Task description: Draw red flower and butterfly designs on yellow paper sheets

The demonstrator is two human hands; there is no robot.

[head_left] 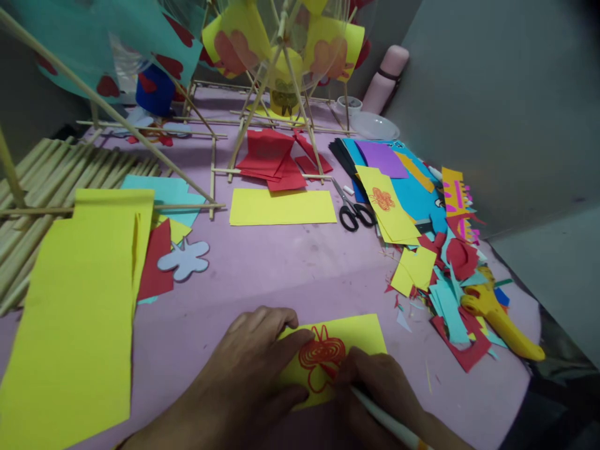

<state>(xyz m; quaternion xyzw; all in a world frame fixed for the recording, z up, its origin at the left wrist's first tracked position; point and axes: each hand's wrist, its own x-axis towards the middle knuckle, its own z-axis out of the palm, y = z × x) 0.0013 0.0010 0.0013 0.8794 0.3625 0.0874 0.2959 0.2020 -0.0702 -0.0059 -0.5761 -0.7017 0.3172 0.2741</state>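
Observation:
A yellow paper card [368, 331] lies on the pink tabletop close to me, with a red butterfly [323, 351] drawn on it. Its upper wings are filled with looping lines; one lower wing is an outline. My left hand [255, 365] rests over the card's left side, fingers extended and thumb apart, pressing it flat. In my right hand [375, 384] is a white-bodied marker [387, 415], its red tip down at the lower right wing. My fingers partly cover that side of the drawing.
A yellow strip [281, 207], red papers [269, 156] and black-handled scissors [349, 209] lie ahead. Paper scraps surround a yellow glue gun [501, 319] on the right. On the left are yellow sheets [79, 312], a butterfly cutout [184, 259] and bamboo sticks [51, 187]. Stick frames [213, 169] stand behind.

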